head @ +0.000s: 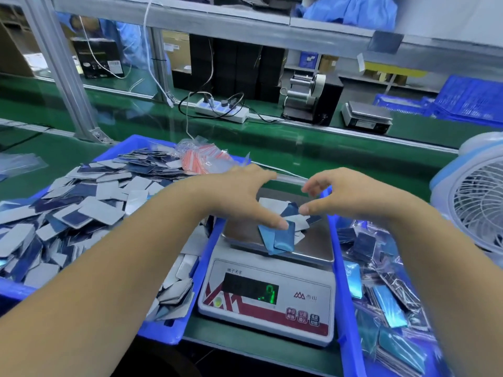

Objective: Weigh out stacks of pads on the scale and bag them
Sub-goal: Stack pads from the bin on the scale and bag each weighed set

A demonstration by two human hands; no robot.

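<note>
We see blue and pale grey pads (pixel 283 227) on the scale's silver pan (pixel 313 240); its white body (pixel 268 317) carries red stripes and green digits. At left, a blue bin (pixel 160 333) holds grey and navy pads (pixel 81 208); red-striped clear bags (pixel 204 156) lie far on green matting (pixel 326 151).
</note>
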